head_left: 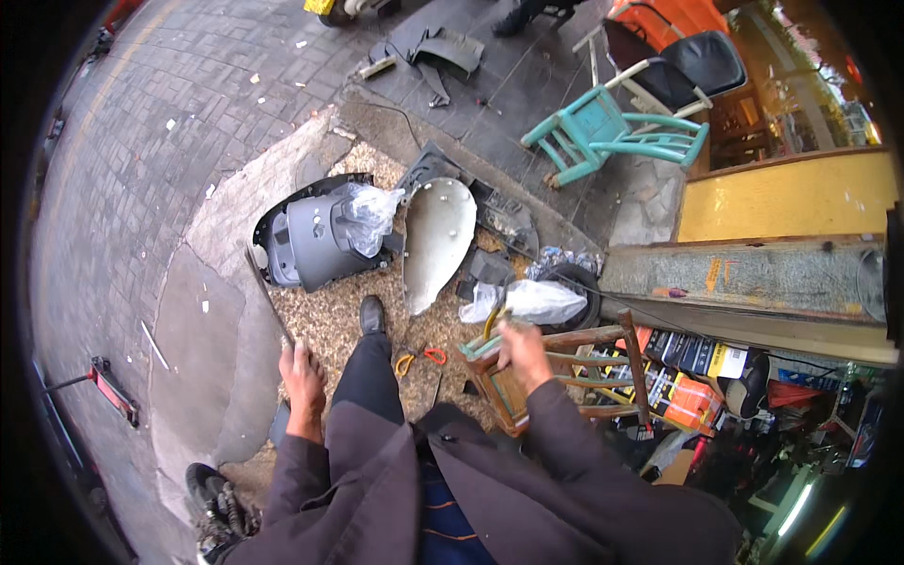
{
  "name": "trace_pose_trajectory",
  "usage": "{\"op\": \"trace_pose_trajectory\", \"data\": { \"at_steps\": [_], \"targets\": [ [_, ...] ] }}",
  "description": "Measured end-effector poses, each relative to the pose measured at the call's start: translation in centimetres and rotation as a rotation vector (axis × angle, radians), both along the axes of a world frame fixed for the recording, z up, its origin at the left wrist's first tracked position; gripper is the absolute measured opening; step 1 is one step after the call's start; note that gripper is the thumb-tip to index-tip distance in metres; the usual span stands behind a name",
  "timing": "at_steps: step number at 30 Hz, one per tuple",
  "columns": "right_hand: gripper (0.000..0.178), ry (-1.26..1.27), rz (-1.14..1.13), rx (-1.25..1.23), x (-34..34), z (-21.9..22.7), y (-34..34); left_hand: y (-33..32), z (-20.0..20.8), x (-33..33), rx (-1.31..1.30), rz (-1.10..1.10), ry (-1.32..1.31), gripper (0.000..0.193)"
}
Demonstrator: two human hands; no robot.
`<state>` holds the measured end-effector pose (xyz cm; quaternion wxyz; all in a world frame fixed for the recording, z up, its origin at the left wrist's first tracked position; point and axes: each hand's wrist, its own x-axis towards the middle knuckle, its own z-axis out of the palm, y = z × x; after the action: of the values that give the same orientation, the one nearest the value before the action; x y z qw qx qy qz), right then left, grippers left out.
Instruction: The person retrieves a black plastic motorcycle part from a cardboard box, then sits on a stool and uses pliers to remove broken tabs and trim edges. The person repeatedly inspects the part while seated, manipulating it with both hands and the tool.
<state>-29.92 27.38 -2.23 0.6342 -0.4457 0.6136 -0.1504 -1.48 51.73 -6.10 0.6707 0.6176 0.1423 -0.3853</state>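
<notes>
My left hand [303,379] is closed round the lower end of a long thin dark strip [270,299]. The strip slants up and left, past the edge of a grey plastic scooter panel [315,237] on the pebbled ground. My right hand [524,352] is closed, slightly blurred, above a small wooden chair [508,400]. At its fingers shows a curved yellow piece [491,324], whose kind I cannot make out. Between my hands, near my shoe [373,315], lie an orange loop handle [435,356] and a yellow-orange one [404,364].
A pale shell-shaped panel [438,240] lies beside the grey one, with dark plastic parts around it. Clear plastic wrap [546,301] rests on a black tyre [586,282]. A turquoise chair [598,132] is at the far right. Boxes [692,400] crowd the right side.
</notes>
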Motion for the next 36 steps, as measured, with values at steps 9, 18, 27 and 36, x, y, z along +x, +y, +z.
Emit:
{"op": "trace_pose_trajectory", "data": {
  "at_steps": [9,18,27,36],
  "targets": [
    [0.025,0.051,-0.225,-0.471,-0.7,10.7,-26.9,-25.4,8.8,12.7,-0.03,-0.192,-0.156,0.022],
    [0.019,0.137,-0.271,-0.183,0.8,4.2,-52.9,-56.4,11.3,14.3,-0.11,-0.156,-0.132,0.026],
    [0.026,0.093,0.174,0.018,11.0,-1.8,-81.4,-80.6,7.7,13.7,0.022,-0.021,0.124,0.025],
    [0.027,0.352,0.573,0.042,22.8,5.5,-90.7,-85.6,1.2,20.8,-0.11,0.436,0.245,0.021]
  ]
}}
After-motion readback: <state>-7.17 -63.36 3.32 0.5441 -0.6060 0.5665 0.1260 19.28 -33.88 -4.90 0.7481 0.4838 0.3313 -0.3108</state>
